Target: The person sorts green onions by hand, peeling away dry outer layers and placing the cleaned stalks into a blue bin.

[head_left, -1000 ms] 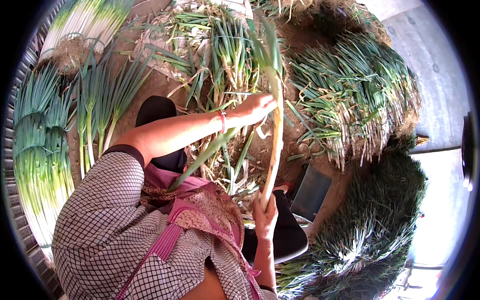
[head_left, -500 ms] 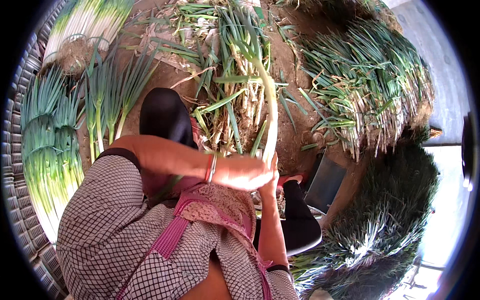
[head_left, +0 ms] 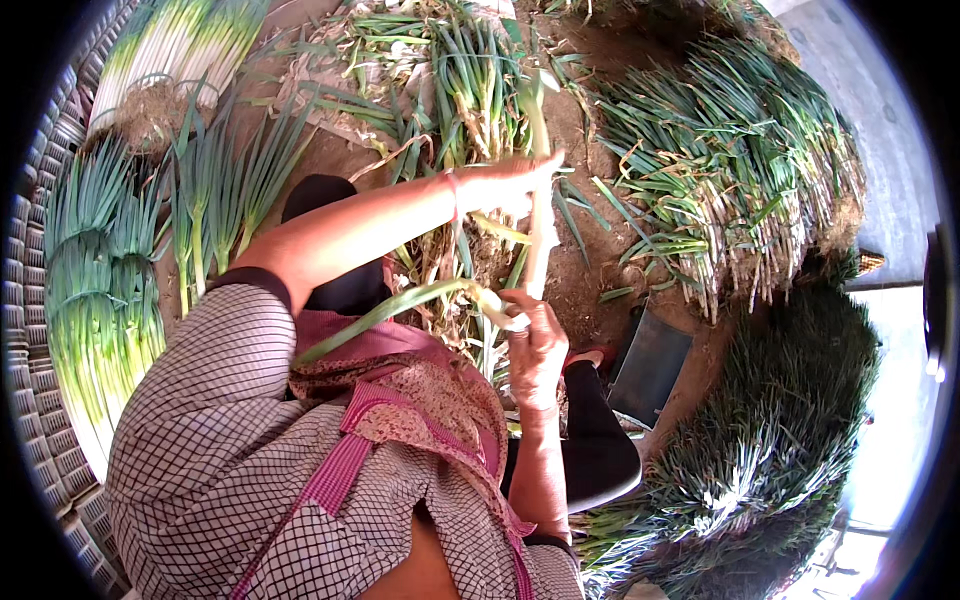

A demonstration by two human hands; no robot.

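A long green onion [head_left: 540, 235] stands nearly upright in the picture, pale at its lower end, its top pointing away from me. My right hand [head_left: 538, 345] is closed around the near end of the stalk. Farther up, my left hand [head_left: 505, 187] reaches across from the left, its fingers at the stalk and slightly blurred. I take it to be gripping there, though the stalk partly hides the fingertips. A curved green outer leaf [head_left: 400, 303] hangs leftward from beside my right hand, over my lap. Its pale torn end touches my right fingers.
Tied green onions [head_left: 480, 75] and loose trimmings lie ahead on the soil. Cleaned bundles [head_left: 85, 300] lean at the left beside a grey crate wall [head_left: 32, 350]. Untrimmed onions [head_left: 740, 170] are heaped at the right, with a dark green pile [head_left: 760, 430] nearer. A dark flat panel [head_left: 652, 368] stands by my foot.
My left hand has moved away from my right hand, up along the stalk. The curved leaf now hangs out beside my right hand, which has shifted little.
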